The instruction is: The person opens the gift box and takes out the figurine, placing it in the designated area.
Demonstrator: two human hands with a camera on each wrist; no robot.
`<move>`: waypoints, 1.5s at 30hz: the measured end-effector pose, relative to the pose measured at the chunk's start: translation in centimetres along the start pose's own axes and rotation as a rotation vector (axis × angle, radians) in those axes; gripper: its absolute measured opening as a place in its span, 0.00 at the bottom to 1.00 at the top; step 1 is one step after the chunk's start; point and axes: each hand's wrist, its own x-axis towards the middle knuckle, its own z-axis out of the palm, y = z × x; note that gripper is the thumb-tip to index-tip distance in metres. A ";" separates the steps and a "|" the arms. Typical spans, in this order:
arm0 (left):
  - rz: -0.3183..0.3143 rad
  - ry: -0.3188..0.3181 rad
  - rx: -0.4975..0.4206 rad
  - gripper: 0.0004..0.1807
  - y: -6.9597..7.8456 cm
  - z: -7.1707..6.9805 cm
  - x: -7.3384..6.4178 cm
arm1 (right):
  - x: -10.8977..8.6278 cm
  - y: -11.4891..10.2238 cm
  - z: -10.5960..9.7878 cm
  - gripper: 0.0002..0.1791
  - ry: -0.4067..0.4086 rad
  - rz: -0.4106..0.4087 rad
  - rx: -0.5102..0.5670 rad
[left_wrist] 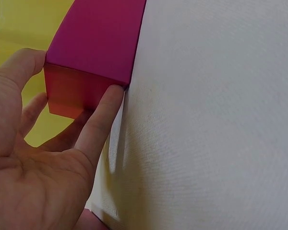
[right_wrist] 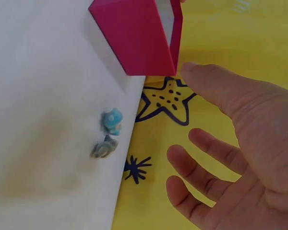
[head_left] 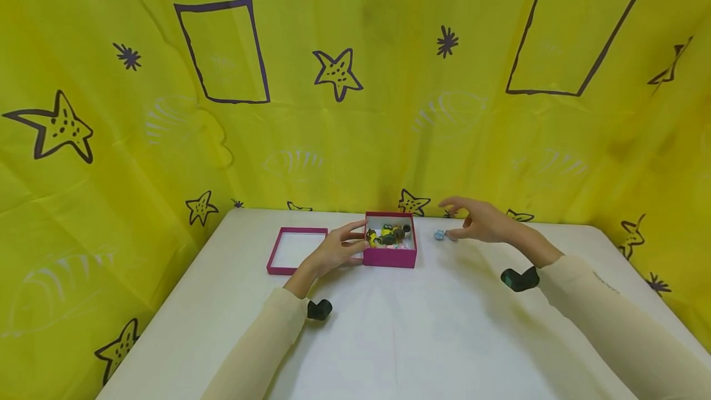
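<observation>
A magenta box (head_left: 390, 258) stands on the table with small yellow, green and brown figurines (head_left: 393, 235) inside it. My left hand (head_left: 329, 253) rests its spread fingers against the box's left side; in the left wrist view one fingertip (left_wrist: 116, 91) touches the lower corner. To the right of the box lie two small figurines, a light blue one (right_wrist: 113, 120) and a grey one (right_wrist: 104, 147). Over them hovers my right hand (head_left: 484, 221), its fingers loosely bent and apart. Nothing shows between those fingers in the right wrist view.
A shallow magenta lid (head_left: 302, 250) with a white inside lies left of the box, partly behind my left hand. The white table (head_left: 378, 332) ends at a yellow curtain (head_left: 355, 128) printed with stars.
</observation>
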 end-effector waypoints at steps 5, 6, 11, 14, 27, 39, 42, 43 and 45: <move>0.004 0.000 -0.002 0.35 0.0 0.0 0.0 | 0.5 -0.9 -0.1 0.36 -0.015 -0.030 -0.001; 0.003 0.000 -0.003 0.35 -0.1 0.0 0.0 | 0.6 -1.1 -0.1 0.36 -0.018 -0.033 -0.001; 0.003 0.000 -0.004 0.35 -0.1 0.0 0.0 | 1.1 -2.2 0.1 0.37 -0.027 -0.051 0.000; 0.003 -0.002 -0.004 0.35 -0.1 0.0 0.0 | 1.5 -2.7 0.2 0.37 -0.032 -0.058 0.011; 0.014 -0.015 -0.033 0.35 0.0 0.0 -0.1 | 3.2 -4.4 1.2 0.37 -0.049 -0.082 0.009; 0.013 -0.010 -0.024 0.35 0.0 -0.1 0.0 | 4.3 -4.6 2.6 0.36 -0.044 -0.097 0.054; 0.011 -0.011 -0.032 0.35 0.1 0.0 -0.1 | 4.7 -4.5 3.1 0.36 -0.054 -0.104 0.056; 0.010 -0.012 -0.033 0.35 0.1 0.0 -0.1 | 4.8 -4.5 3.3 0.36 -0.061 -0.101 0.053; 0.007 -0.012 -0.038 0.35 0.2 0.0 -0.1 | 5.1 -4.4 3.7 0.36 -0.075 -0.092 0.049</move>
